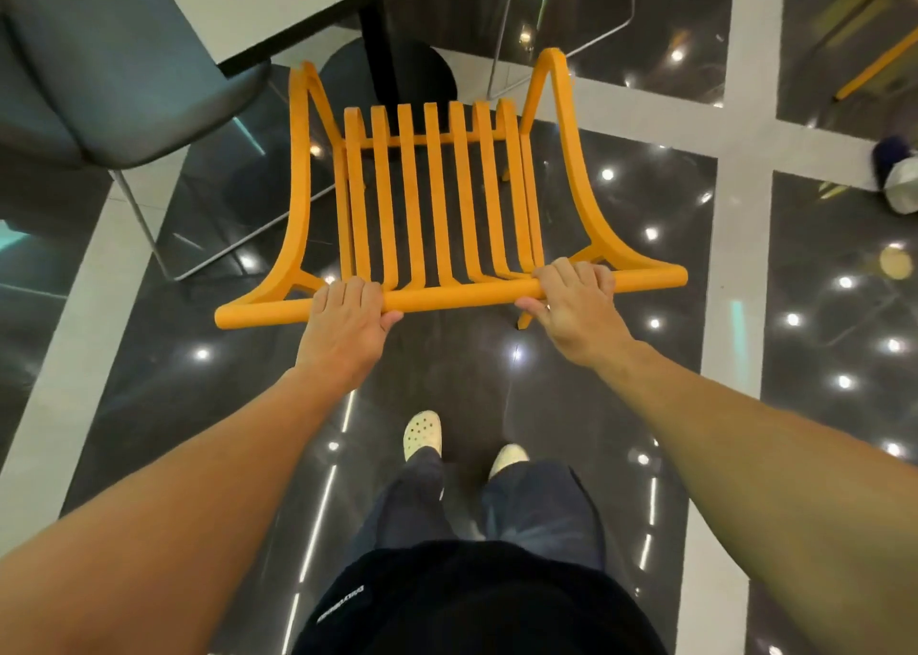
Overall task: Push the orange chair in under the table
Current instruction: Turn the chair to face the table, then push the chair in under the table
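Head view: an orange slatted chair of round tubing and flat bars (437, 197) stands on the glossy dark tiled floor with pale bands (735, 237), directly in front of the person, its seat pointing toward a white-topped desk with a dark edge (258, 3). The chair's front ends sit near the desk's edge and just before the black pedestal post and round base (392, 68); most of the seat looks to be outside the desk, so the push seems barely begun. A grey upholstered chair on thin metal legs (99, 83) stands just beside it on the left, already partly under the desk.

The frame looks rigid and, judging by its open slats, fairly light; on this polished floor it should slide readily, perhaps skidding sideways if pressed unevenly. The round top rail of the backrest is the natural hold, with one hand on each side of its middle so the push stays straight and the legs pass the pedestal base.

The left hand (347, 314) has its fingers (355, 289) curled over the rail, thumb under it, closed around the tube. The right hand (571, 301) grips the same rail further right, fingers (578, 274) wrapped over the top. Both arms reach out nearly straight, and the person's pale perforated clogs (422, 433) stand behind the chair.
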Demonstrator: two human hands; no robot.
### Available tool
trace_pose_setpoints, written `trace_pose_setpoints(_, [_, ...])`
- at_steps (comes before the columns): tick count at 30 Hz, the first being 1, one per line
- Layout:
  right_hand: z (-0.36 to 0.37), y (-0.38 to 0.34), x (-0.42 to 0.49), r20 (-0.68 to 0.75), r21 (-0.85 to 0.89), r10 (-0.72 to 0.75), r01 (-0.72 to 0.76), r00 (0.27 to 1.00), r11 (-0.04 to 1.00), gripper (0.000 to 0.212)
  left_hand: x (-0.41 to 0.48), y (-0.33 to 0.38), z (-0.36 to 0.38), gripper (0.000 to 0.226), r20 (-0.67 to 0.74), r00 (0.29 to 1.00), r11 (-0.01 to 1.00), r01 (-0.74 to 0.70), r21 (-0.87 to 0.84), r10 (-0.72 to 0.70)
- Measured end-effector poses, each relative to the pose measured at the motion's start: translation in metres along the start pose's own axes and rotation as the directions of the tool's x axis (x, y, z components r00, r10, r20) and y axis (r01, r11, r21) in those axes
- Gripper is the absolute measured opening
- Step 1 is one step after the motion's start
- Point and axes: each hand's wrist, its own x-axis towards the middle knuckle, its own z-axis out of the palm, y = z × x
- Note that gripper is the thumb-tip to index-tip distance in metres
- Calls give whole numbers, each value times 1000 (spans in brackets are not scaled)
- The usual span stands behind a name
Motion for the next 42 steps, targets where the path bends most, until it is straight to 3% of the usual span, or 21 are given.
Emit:
trace_pose_setpoints(7, [-31,77,71,15,-11,-116,116,993,993,46,76,46,-2,27,-35,994,994,108,-14,-108])
trace_pose_setpoints(13, [-51,141,125,92,-50,-216,221,972,974,40,127,89,0,43,-84,974,977,209,-47,-212])
trace_pose_setpoints(17, [-64,171,160,113,-47,-280,287,953,957,39,160,107,-3,31,-79,957,960,276,-53,-279])
trace_pose_setpoints(28, [-92,219,267,125,-24,-376,382,918,924,34,255,117,-14,27,-75,922,923,371,-100,-379])
trace_pose_setpoints(37, [-111,250,349,168,-21,-474,483,865,875,47,320,125,-20,26,-87,869,870,475,-137,-488])
trace_pose_setpoints(42, [-113,264,354,128,-14,-512,518,849,855,45,333,137,-16,26,-78,855,858,507,-87,-513])
